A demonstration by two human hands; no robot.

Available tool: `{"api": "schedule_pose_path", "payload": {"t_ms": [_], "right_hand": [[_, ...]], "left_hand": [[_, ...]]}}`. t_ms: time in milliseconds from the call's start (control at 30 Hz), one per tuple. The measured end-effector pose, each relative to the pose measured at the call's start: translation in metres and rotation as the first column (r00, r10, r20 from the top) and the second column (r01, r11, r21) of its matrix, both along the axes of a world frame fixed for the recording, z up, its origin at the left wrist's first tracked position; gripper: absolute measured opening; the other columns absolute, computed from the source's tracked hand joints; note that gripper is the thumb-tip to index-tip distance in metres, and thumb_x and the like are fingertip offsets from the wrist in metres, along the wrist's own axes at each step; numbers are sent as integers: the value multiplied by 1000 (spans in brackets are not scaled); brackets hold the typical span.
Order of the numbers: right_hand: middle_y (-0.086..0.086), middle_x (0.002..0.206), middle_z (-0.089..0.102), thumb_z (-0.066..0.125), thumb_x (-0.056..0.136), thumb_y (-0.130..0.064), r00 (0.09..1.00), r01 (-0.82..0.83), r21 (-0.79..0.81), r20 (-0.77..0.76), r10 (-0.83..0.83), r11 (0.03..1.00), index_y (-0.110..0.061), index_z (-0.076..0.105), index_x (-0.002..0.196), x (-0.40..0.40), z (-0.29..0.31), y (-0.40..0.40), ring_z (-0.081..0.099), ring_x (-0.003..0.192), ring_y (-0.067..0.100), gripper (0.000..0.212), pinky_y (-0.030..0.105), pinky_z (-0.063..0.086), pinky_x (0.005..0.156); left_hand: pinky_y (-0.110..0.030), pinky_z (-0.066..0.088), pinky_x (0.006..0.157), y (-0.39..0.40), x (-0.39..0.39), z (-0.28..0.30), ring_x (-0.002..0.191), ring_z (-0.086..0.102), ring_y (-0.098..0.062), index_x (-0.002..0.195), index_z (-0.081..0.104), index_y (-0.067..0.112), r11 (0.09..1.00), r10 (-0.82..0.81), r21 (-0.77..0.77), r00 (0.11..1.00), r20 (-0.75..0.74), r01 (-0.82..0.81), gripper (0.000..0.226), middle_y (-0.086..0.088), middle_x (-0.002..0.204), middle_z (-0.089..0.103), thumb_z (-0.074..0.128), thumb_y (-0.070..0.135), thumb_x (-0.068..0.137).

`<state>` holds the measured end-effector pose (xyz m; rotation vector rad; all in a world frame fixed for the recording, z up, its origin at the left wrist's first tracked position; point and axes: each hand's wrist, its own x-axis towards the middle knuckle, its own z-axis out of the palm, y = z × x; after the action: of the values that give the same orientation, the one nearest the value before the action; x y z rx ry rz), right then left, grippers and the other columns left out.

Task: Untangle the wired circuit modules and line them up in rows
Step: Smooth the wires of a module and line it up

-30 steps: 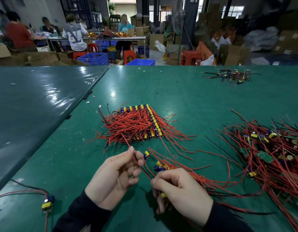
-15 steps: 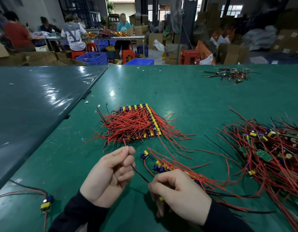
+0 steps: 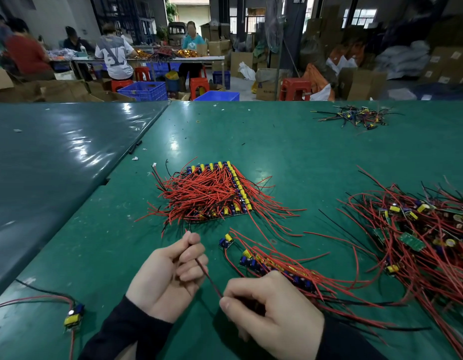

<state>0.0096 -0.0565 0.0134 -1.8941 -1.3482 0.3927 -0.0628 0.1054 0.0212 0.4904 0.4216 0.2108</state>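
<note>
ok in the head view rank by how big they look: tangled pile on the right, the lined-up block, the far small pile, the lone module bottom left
1. tangled pile
2. lined-up block
3. far small pile, though distance shrinks it
4. lone module, body alone; its wires trail past the frame edge

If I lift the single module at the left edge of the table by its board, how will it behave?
The module is probably light: the board is small, with few parts. Its wires look thin and lie in loose curves, so they would likely hang limp and trail. It lies apart from the piles, so tangling seems unlikely.
</note>
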Motion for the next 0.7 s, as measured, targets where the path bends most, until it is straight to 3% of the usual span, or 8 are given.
{"api": "schedule_pose_path", "payload": {"t_ms": [133, 300, 400, 533, 633, 700], "right_hand": [[10, 59, 61, 49, 91, -35, 992, 119, -9, 38, -119, 993, -18, 53, 69, 5, -5, -1, 54, 55, 23, 28, 40, 47, 62], [11, 61, 62, 49, 92, -33, 986, 151, -30, 78, -148, 988, -15, 51, 67, 4, -5, 0, 53, 56, 22, 31, 40, 45, 64], [8, 57, 56, 49, 92, -36, 993, 63, -8, 101, -62, 998, -20, 50, 70, 1, 1, -1, 47, 51, 19, 26, 37, 43, 59], [3, 66, 54, 43, 93, -41, 958, -73, -21, 278, 76, 997, -22, 52, 80, -2, 5, -1, 48, 63, 20, 25, 38, 40, 58], [3, 71, 58, 42, 93, -43, 941, -90, -51, 323, 102, 995, -22, 55, 84, -2, 5, -2, 53, 69, 22, 26, 37, 41, 60], [5, 65, 56, 46, 92, -40, 956, -90, -50, 277, 101, 995, -20, 54, 79, -3, 7, -2, 50, 62, 22, 25, 37, 40, 57]], "left_hand": [[-14, 32, 32, -2, 5, 4, 41, 26, -6, 68, 46, 12, 985, 97, 148, 995, -36, -91, 17, 2, 52, 33, 52, 24, 78], [-16, 33, 34, -11, 6, 4, 38, 23, -6, 66, 41, 13, 926, 190, 336, 981, -30, -169, 33, 2, 51, 33, 43, 31, 93], [-14, 26, 31, -4, 3, 6, 44, 13, -7, 60, 36, 15, 965, 143, 226, 989, -43, -130, 39, 3, 50, 27, 39, 29, 96], [-15, 14, 32, 3, -5, 9, 47, 8, -7, 49, 34, 15, 999, -23, -26, 1000, -21, 22, 34, 6, 51, 14, 54, 19, 77], [-15, 15, 32, 3, -6, 7, 46, 9, -6, 50, 33, 15, 998, -35, -51, 999, -12, 34, 35, 4, 45, 22, 44, 20, 83], [-15, 15, 32, 2, -6, 7, 46, 9, -7, 49, 33, 15, 999, -24, -48, 1000, -16, 23, 37, 4, 45, 20, 40, 21, 85]]}}
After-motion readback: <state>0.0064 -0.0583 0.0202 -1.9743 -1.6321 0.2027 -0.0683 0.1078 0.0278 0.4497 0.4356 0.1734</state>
